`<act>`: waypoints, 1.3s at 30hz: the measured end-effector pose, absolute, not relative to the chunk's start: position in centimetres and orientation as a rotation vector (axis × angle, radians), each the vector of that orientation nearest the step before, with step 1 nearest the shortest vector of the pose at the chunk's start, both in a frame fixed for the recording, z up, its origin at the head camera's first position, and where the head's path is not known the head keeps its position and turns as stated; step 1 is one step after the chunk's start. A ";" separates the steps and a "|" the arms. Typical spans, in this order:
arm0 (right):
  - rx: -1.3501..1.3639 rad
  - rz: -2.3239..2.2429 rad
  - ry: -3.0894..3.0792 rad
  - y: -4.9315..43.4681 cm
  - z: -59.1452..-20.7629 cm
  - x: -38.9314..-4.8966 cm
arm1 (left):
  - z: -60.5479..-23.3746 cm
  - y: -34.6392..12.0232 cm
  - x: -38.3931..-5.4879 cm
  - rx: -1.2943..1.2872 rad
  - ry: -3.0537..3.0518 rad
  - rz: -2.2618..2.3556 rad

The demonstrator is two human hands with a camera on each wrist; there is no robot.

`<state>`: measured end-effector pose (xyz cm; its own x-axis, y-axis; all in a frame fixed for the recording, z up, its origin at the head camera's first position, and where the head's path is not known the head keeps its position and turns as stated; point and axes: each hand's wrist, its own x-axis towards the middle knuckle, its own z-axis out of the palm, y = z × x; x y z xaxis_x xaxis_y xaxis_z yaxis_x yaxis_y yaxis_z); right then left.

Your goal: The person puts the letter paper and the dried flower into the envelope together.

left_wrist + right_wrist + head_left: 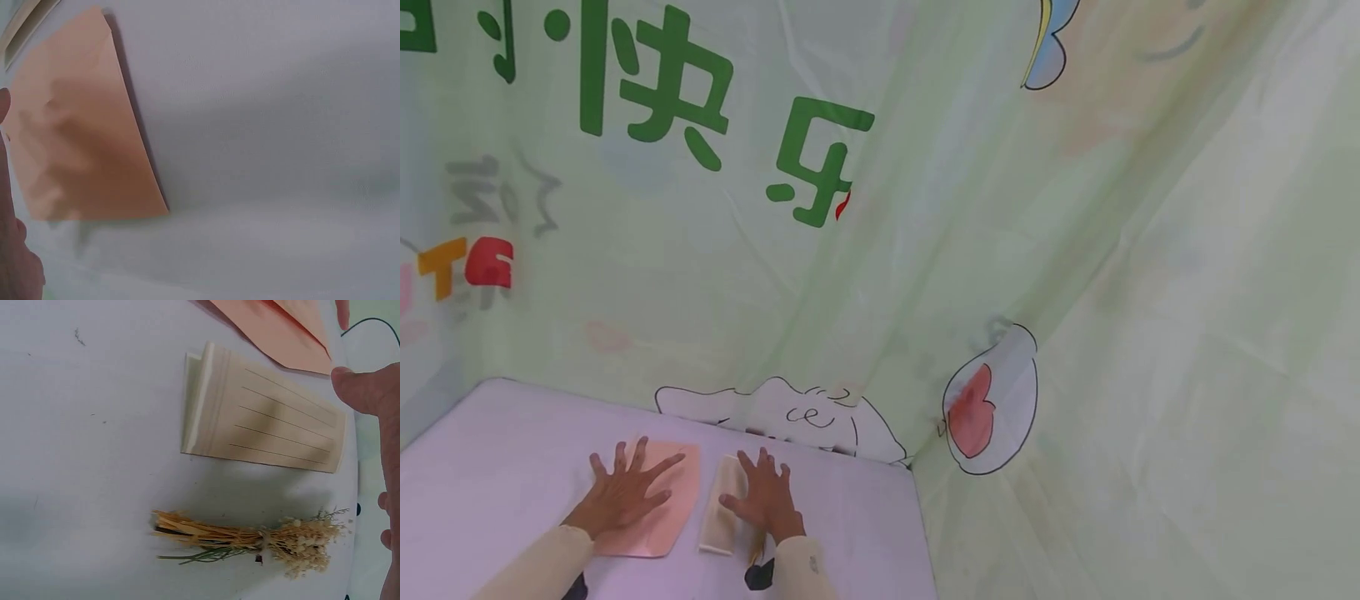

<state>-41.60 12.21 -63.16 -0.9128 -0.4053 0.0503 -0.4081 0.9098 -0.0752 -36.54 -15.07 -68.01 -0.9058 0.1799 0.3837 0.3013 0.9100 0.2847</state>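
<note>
A pink paper envelope [683,500] lies on the table, and my left hand [623,493] is over it with the fingers spread wide. In the left wrist view the hand's shadow falls across the envelope [87,137]. To its right is a folded sheet of cream, lined letter paper [275,412]. My right hand [766,498] overlaps the right side of that paper in the head view, its fingers spread and nothing in its grasp. A tied bunch of dried flowers [250,539] lies beside the paper, partly hidden under the right hand and wrist in the head view.
The pale table [865,533] ends at a right edge and at a back edge against a hanging cloth [1075,208]. Green characters [673,75] and cartoon drawings are printed on the cloth, which also slopes down at the right.
</note>
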 end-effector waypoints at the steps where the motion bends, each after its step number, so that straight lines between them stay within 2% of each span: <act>1: 0.649 0.137 -3.040 12.1 -63.3 -41.5 | -68.1 -15.1 -36.5 -0.358 -2.732 -0.501; 17: 0.592 0.038 -3.044 11.3 -63.8 -40.2 | -70.2 -14.7 -35.7 -0.292 -2.798 -0.576; 24: 0.602 -0.052 -2.850 11.1 -64.4 -39.6 | -70.7 -14.7 -35.7 -0.285 -2.800 -0.571; 30: 0.597 0.086 -2.660 10.8 -64.5 -38.9 | -71.1 -15.0 -35.6 -0.323 -2.746 -0.650; 39: 0.329 0.208 -2.664 9.4 -65.4 -37.9 | -74.3 -15.8 -36.0 -0.423 -2.627 -0.479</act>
